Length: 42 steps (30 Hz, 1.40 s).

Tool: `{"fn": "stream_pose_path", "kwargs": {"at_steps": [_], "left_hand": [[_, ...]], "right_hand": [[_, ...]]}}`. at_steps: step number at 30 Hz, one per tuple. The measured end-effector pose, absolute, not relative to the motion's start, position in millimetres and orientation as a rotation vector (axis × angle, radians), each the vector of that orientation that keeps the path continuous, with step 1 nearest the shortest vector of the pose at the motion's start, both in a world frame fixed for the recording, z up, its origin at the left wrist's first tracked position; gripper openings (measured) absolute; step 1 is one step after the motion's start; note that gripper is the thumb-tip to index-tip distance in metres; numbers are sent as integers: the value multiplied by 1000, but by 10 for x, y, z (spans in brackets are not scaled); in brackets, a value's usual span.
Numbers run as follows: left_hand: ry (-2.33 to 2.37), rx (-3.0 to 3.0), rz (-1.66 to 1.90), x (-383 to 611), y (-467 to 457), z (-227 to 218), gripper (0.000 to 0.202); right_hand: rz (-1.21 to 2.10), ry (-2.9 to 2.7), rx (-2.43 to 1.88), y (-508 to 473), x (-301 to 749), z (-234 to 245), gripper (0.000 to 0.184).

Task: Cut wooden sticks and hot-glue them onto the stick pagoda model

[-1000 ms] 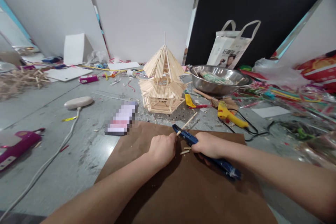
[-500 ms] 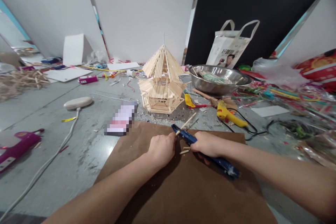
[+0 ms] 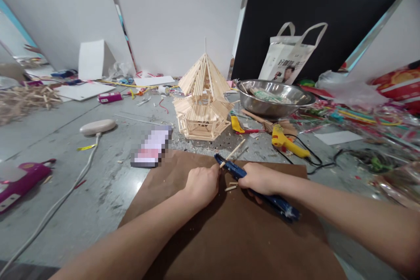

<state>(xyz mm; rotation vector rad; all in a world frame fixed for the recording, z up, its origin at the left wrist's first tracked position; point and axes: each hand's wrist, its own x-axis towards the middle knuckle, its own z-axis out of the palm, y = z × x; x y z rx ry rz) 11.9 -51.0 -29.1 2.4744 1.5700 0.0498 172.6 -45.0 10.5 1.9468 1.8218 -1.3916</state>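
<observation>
the left hand (image 3: 202,187) and right hand (image 3: 259,178) are bare, both slim forearms (image 3: 155,223) likewise uncovered.

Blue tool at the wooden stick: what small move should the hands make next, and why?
Probably a gentle squeeze of the right hand on the blue tool: its front end meets the wooden stick, the left hand seems to steady the stick's near end, and short stick pieces lie close by on the brown paper.
</observation>
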Motion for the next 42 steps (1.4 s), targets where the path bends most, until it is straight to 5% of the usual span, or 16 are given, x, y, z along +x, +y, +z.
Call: {"fn": "stream_pose_path", "kwargs": {"at_steps": [9,14,21,27,34,42], "left_hand": [[1606,2455,57,123,-499,-260,30],[1610,2405,41,111,-496,-226,30],[1312,1703,535,-79,-283,-292,32],[1022,1012,755,-180,-167,-304,24],[957,915,874,-181,-181,-319,31],[870,1004,986,-126,-225,-308,27]], "right_hand": [[-1277,1869,2008,-456,1735,15,15],[-1637,1662,1949,-396,1792,24,14],[-1794,1713,1856,-403,1959,233,14],[-989,2184,1971,-449,2049,407,38],[-13,2259,1973,-489,2029,15,58],[169,2485,1932,-479,2148,-226,66]]}}
